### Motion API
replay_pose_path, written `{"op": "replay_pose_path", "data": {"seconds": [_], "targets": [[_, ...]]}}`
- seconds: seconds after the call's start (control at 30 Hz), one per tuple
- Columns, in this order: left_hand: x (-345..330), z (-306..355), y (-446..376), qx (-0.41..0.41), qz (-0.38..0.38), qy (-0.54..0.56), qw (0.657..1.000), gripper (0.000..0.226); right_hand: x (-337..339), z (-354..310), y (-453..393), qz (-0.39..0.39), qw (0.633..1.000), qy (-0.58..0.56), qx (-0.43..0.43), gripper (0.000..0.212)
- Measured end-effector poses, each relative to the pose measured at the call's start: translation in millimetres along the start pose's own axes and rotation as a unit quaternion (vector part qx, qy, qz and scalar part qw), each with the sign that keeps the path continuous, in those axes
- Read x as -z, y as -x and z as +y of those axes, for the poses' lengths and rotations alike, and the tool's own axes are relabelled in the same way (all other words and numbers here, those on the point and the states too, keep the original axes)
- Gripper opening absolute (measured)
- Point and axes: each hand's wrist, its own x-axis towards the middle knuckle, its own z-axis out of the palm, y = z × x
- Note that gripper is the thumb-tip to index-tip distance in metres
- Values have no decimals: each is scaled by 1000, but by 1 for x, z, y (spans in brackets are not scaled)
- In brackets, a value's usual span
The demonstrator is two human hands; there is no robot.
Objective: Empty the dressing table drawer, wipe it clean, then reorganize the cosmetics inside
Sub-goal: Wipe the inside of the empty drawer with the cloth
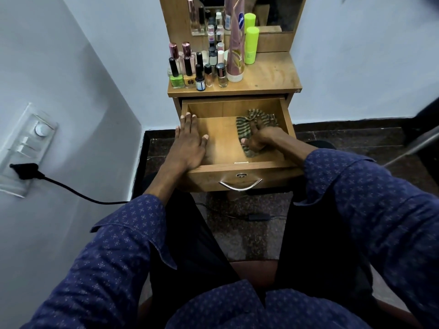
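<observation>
Nearest the person, the drawer [240, 173] stood pulled out, with no cosmetics left in it. The left hand [190, 141] lay flat on the drawer's left rim and floor, fingers straight, gripping nothing and seemingly steadying it. The right hand [259, 140] was curled round a striped cloth [255, 121] bunched on the drawer floor toward the right side; how much of the cloth sat under the palm was hard to tell. To wipe well, the cloth probably needed to be spread flatter and pushed into the corners and along the back wall, with the left hand kept pressed down so the drawer would not slide. Farther back, the bottles [202, 67] stood crowded on the tabletop [273, 77], left of centre, waiting to go back in.
</observation>
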Motion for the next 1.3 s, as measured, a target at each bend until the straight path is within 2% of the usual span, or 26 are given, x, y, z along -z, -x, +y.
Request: {"op": "replay_pose_path", "data": {"seconds": [0.07, 0.17, 0.23, 0.37, 0.5, 0.67, 0.8, 0.97, 1.03, 1.17, 1.3], "targets": [[0, -1, 0, -1, 0, -5, 1000, 72, -1, -8, 6, -11, 1000, -27, -11, 45], [-2, -2, 1, -2, -3, -8, 1000, 73, -2, -26, 6, -59, 996, -31, -64, 43], [-3, -2, 1, -5, 2, -13, 1000, 72, 0, -43, 8, -45, 995, -35, -81, 36], [-4, -4, 0, -4, 4, -11, 1000, 73, 5, -64, 21, -67, 994, -31, -85, 44], [-7, -5, -2, -5, 12, -3, 1000, 72, 1, -63, 20, -86, 994, 22, -69, 24], [-8, -4, -4, -1, 21, 13, 1000, 71, 7, -62, 14, -70, 994, -14, -84, 5], [-7, -3, -2, -5, 24, 14, 1000, 69, 14, -84, 2, -70, 987, -146, -9, 20], [-4, -5, -3, -9, 31, 34, 999, 69, 19, -130, -15, -88, 969, -208, 99, 25], [-3, -5, -3, -10, 40, 38, 998, 72, 15, -128, -15, -57, 954, -275, 105, 31], [-3, -3, -2, -5, 30, 46, 998, 76, -4, -116, -12, -75, 925, -345, 140, 40], [-1, -3, -2, 1, 20, 36, 999, 78, -11, -101, -7, -115, 884, -408, 199, 28]]}}
